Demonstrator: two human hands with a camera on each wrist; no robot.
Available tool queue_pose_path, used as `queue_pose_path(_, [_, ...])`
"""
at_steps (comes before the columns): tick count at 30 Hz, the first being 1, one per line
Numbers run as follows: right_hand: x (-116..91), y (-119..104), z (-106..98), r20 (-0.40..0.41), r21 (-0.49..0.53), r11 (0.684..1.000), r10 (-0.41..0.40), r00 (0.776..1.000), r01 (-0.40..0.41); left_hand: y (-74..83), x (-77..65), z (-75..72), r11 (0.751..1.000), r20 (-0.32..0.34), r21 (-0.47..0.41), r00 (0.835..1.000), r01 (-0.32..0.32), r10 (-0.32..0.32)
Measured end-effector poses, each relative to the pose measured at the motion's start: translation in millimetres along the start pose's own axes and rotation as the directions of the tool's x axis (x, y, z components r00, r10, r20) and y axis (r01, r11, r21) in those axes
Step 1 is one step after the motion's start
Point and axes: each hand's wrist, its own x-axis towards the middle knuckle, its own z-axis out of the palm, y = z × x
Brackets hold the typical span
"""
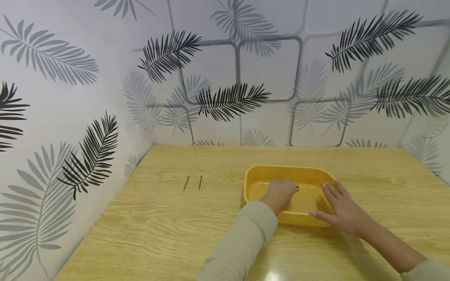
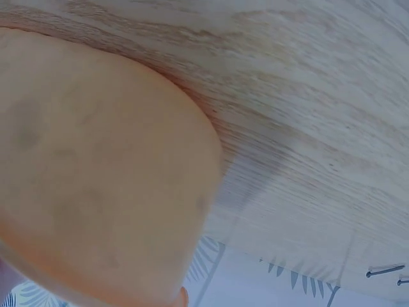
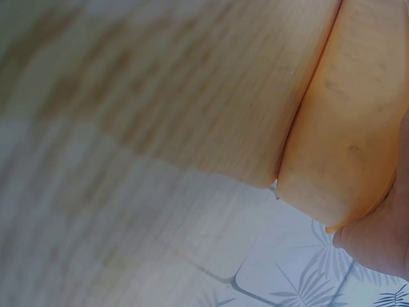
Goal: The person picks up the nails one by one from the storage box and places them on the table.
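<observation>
A yellow plastic bin point(image 1: 260, 169) stands on the wooden table. My left hand point(image 1: 280, 192) reaches down inside it, its fingers curled at the bin's floor. Thin dark screws point(image 1: 297, 188) poke out beside those fingers, partly hidden by the hand. My right hand point(image 1: 339, 210) rests spread over the bin's right end, with the thumb along the front rim and the fingers lying straight over the right rim. From the left wrist the bin's outer wall point(image 2: 108, 166) fills much of the view and hides the left hand's fingertips.
Two dark screws point(image 1: 186, 183) lie side by side on the table point(image 1: 151, 218), left of the bin. A wall point(image 1: 218, 70) with a leaf pattern rises behind the table's back edge and along its left side.
</observation>
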Motion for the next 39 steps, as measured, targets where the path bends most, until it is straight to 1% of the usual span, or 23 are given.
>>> queue_pose_path(6, [-0.4, 0.2, -1.4, 0.000, 0.004, 1.000, 0.002, 1.000, -0.002, -1.0, 3.6, 0.9, 1.000, -0.001, 0.009, 1.000, 0.004, -0.004])
queue_pose_path(11, [-1.3, 0.1, -0.8, -0.003, 0.009, 1.000, -0.001, 1.000, 0.001, 2.1, 5.3, 2.6, 0.999, -0.003, 0.031, 1.000, 0.015, -0.015])
queue_pose_path(16, [-0.3, -0.1, -1.2, -0.007, 0.000, 1.000, -0.007, 1.000, 0.007, 3.9, 7.4, 3.8, 0.999, -0.004, 0.033, 1.000, 0.019, -0.019])
queue_pose_path(24, [0.2, -0.7, -1.6, -0.007, -0.009, 1.000, -0.006, 1.000, 0.006, 0.8, 9.2, 4.6, 0.997, 0.017, 0.038, 0.997, 0.071, -0.072])
queue_pose_path(27, [-0.1, -0.7, -1.9, -0.005, -0.007, 1.000, -0.005, 1.000, 0.005, 0.5, 8.6, 4.1, 0.997, 0.017, 0.037, 0.997, 0.069, -0.069])
queue_pose_path(30, [-0.3, -0.4, -1.8, -0.008, -0.008, 1.000, -0.004, 1.000, 0.004, 2.2, 7.4, 4.1, 0.998, -0.002, 0.036, 0.998, 0.055, -0.055])
queue_pose_path(34, [-0.3, 0.1, -1.1, -0.011, -0.010, 1.000, -0.002, 1.000, 0.002, 4.8, 5.8, 3.6, 0.998, -0.009, 0.035, 0.999, 0.046, -0.045])
queue_pose_path(39, [0.2, 0.9, -0.9, -0.015, -0.015, 1.000, -0.006, 1.000, 0.006, 4.1, 5.5, 3.3, 0.997, 0.000, 0.045, 0.998, 0.065, -0.065])
